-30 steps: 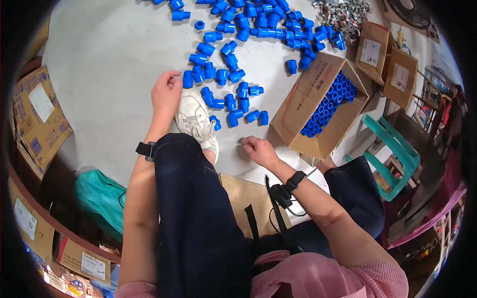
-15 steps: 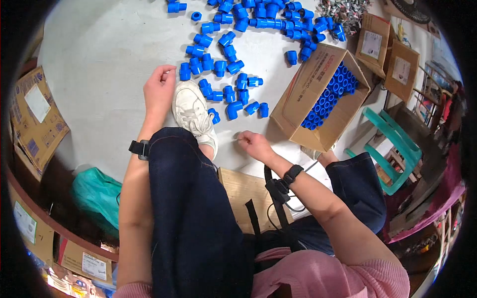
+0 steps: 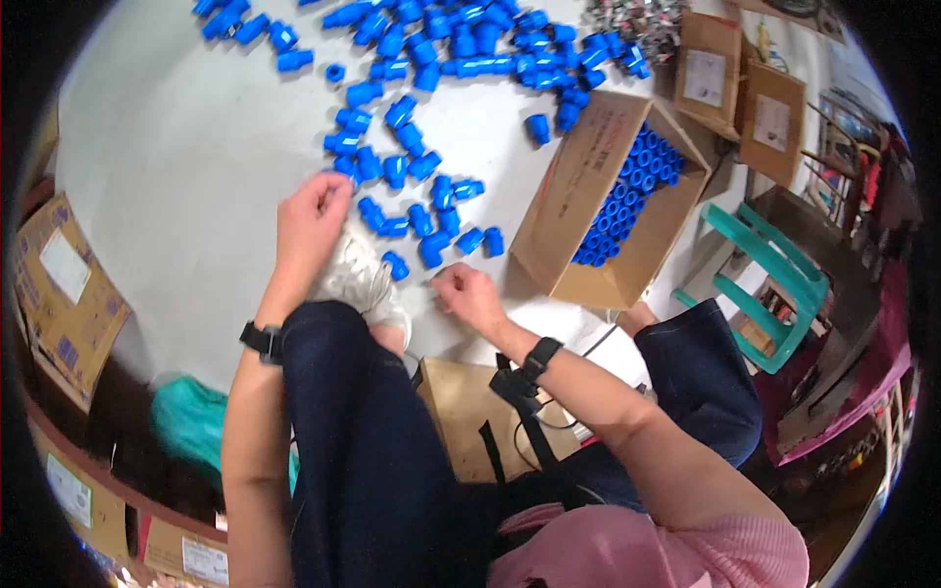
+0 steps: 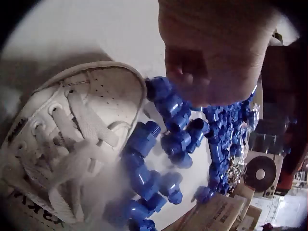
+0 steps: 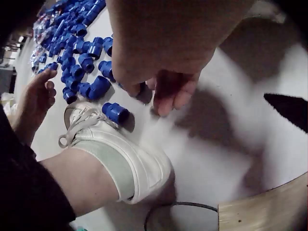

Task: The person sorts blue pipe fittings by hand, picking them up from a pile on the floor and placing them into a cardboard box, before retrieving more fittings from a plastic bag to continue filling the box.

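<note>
My left hand (image 3: 314, 220) hovers by the toe of a white lace-up shoe (image 4: 96, 96), fingers loosely curled. It overlaps the nearest blue pipe fittings in the head view; no grip on them shows in the left wrist view. My right hand (image 3: 469, 297) hangs over the floor on the other side of the shoe, fingers loosely bent and nothing seen in them. Close to it lies a single blue fitting (image 5: 115, 113) beside the shoe. More blue threaded pipe fittings (image 3: 395, 171) are scattered on the floor ahead of both hands.
A carton (image 3: 578, 201) of stacked blue fittings leans open at the right. Behind it stand smaller cartons (image 3: 708, 73) and a pile of small mixed parts (image 3: 637, 24). A green plastic stool (image 3: 774, 279) is farther right. Cardboard boxes (image 3: 74, 294) line the left side.
The head view has shifted, so the floor things sit farther left and lower. My left hand has come over the fittings by the shoe toe. The right hand stays loosely bent.
</note>
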The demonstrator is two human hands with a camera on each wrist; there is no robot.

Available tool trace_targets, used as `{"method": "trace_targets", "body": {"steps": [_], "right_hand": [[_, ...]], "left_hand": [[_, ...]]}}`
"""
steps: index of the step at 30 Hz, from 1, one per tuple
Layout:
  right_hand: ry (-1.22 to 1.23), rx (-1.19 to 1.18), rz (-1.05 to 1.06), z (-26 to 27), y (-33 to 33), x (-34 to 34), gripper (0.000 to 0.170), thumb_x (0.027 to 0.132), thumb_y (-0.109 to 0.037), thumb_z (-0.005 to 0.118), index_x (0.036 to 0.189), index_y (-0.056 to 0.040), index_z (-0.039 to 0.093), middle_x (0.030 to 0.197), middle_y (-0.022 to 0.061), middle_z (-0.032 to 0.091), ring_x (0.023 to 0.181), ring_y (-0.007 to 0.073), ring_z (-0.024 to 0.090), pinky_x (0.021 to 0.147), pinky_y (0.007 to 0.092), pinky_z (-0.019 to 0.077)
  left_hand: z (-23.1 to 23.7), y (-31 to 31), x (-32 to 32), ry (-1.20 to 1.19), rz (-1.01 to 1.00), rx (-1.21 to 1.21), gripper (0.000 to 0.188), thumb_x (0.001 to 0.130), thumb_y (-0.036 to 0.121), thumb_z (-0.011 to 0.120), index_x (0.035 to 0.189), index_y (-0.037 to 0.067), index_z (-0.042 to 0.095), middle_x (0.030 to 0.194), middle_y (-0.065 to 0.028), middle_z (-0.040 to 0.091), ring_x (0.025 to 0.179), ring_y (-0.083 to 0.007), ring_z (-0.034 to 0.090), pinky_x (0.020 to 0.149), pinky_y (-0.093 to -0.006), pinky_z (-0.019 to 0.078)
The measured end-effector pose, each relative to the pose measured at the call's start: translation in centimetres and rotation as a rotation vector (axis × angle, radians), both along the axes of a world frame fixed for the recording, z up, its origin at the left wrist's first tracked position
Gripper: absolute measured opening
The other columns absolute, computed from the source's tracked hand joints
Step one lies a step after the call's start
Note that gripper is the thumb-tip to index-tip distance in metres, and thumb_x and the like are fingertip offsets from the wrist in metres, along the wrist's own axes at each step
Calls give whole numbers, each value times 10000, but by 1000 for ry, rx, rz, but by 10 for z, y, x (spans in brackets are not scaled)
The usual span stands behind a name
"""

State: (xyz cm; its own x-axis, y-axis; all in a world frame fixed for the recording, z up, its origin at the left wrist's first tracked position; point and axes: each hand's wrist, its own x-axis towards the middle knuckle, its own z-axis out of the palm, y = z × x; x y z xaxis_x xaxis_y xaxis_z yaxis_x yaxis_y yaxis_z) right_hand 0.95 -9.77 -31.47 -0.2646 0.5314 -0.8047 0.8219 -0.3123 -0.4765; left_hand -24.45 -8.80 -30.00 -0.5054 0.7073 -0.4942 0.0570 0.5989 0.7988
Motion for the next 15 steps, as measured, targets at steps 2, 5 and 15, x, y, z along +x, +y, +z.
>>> {"method": "trace_targets", "body": {"steps": [2,5,15], "right_hand": [[-64,-63,-106,0,9,-6,327,727,-329,640,784,-12,582,586,136,595,531,260,608,572,364,478],[-103,-43,-104,-6,7,-7,361,715,-358,650,781,-10,581,580,146,594,537,261,611,577,365,480],[-48,62,-162,-1,3,-26,440,697,-375,684,850,19,564,583,129,609,539,259,618,535,354,483]], "left_hand": [[13,5,5,-5,-236,-28,149,805,175,587,787,29,609,544,-22,504,507,-72,435,486,-238,372],[14,6,17,-7,-334,59,161,796,186,590,760,30,601,546,-71,534,469,-145,474,476,-280,389],[15,6,30,-47,-518,-40,162,779,221,582,815,70,630,672,-122,618,606,-267,603,543,-346,462]]}}
